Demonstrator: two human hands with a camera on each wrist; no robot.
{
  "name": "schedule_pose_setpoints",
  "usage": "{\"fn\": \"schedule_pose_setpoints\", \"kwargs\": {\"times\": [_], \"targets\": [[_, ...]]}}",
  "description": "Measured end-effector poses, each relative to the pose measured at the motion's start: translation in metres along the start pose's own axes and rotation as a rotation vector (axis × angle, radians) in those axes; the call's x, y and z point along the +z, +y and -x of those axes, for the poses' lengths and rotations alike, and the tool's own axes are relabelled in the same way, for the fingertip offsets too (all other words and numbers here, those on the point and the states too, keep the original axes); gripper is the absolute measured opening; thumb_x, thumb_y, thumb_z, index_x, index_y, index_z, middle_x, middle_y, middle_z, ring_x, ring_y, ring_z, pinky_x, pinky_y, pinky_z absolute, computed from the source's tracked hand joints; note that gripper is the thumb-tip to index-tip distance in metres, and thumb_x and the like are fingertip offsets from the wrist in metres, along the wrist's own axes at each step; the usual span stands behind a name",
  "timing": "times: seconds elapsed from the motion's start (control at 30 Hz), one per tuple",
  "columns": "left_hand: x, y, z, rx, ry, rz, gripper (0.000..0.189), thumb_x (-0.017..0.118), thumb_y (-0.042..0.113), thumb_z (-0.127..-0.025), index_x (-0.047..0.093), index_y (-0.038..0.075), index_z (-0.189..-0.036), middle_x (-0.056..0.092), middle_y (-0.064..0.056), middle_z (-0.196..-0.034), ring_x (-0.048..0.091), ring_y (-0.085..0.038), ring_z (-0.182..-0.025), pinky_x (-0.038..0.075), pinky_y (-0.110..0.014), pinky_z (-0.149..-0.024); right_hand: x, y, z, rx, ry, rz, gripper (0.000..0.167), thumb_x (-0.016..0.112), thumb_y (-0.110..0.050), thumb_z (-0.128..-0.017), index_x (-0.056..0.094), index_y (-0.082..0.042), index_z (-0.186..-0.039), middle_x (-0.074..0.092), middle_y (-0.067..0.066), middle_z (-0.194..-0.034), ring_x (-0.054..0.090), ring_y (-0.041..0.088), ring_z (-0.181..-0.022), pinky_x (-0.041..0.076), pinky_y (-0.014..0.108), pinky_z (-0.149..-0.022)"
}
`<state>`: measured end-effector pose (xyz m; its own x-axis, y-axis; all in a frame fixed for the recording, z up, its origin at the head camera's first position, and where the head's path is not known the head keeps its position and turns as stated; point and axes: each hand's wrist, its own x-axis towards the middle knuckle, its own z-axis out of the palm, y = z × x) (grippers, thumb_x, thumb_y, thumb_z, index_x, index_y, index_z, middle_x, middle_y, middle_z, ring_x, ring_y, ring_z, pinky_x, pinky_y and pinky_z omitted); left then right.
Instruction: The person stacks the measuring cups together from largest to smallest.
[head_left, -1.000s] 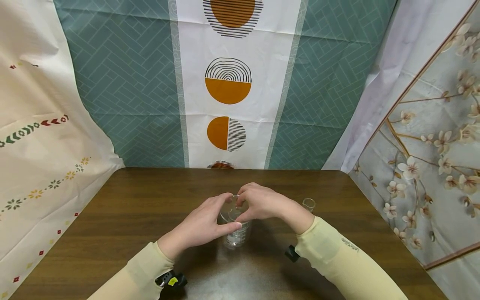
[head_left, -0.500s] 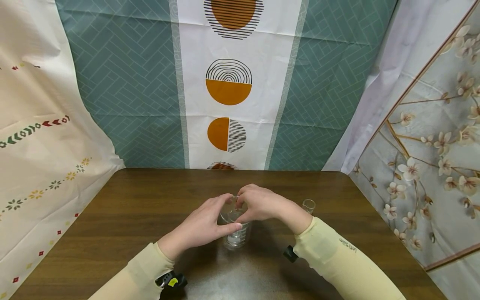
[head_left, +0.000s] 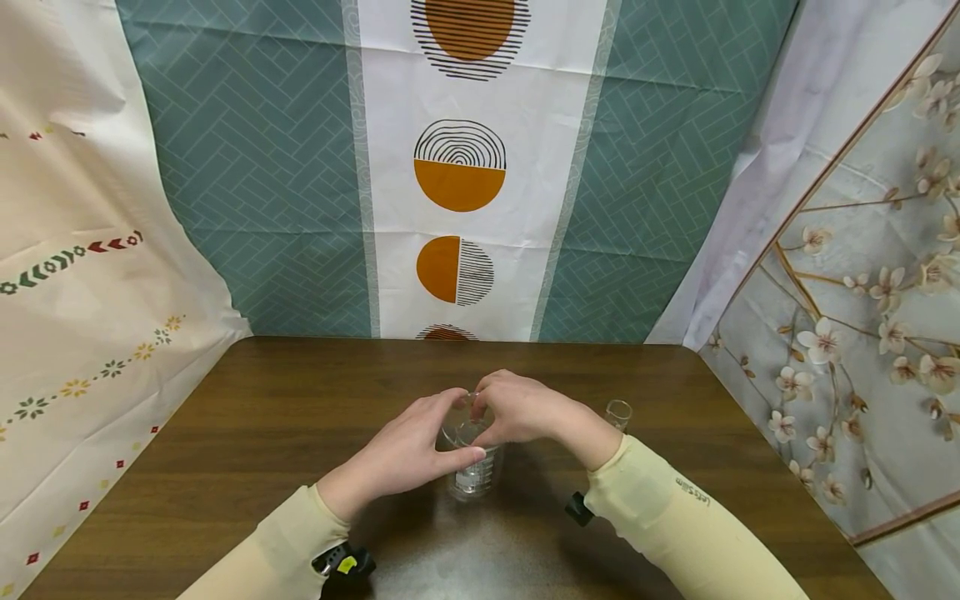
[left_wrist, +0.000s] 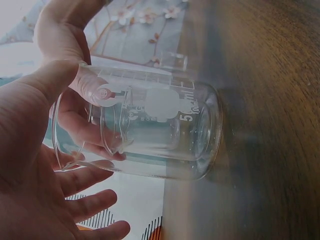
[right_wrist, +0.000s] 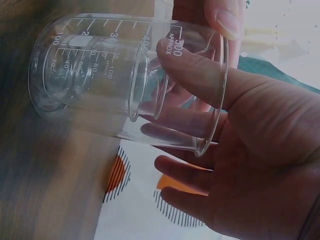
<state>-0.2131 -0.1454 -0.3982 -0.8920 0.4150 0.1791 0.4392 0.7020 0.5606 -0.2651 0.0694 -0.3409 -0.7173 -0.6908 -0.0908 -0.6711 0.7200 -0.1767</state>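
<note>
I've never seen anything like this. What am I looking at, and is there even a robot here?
No robot shows here, only a person's left hand and right hand. The wide picture comes from a camera worn on the head, looking forward and down. The two close-ups are taken from the wrists, so the wooden table looks tipped sideways. On it stands a large clear beaker, with at least one smaller beaker nested inside. The left hand holds the large one at its rim, while the right hand reaches inside with thumb and fingers; whether they grip the smaller beaker, I can't tell. Another clear glass vessel stands off to the right, partly hidden.
</note>
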Motion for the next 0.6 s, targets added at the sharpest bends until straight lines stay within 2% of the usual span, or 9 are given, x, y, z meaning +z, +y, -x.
{"fn": "schedule_pose_setpoints", "kwargs": {"times": [0.6], "targets": [[0.0012,-0.0003,-0.0004,0.012,0.008,-0.001,0.092,0.077,0.07,-0.095,0.05,0.014,-0.162,0.057,-0.002,-0.16,0.052,-0.03,-0.147,0.049,-0.059,-0.113,0.0012,-0.0029,-0.0022,0.027,-0.013,0.023,0.033,0.096,-0.038,-0.087,0.085,-0.016,-0.109,0.071,0.003,-0.135,0.056,0.025,-0.138,0.052,0.042,-0.11]]}}
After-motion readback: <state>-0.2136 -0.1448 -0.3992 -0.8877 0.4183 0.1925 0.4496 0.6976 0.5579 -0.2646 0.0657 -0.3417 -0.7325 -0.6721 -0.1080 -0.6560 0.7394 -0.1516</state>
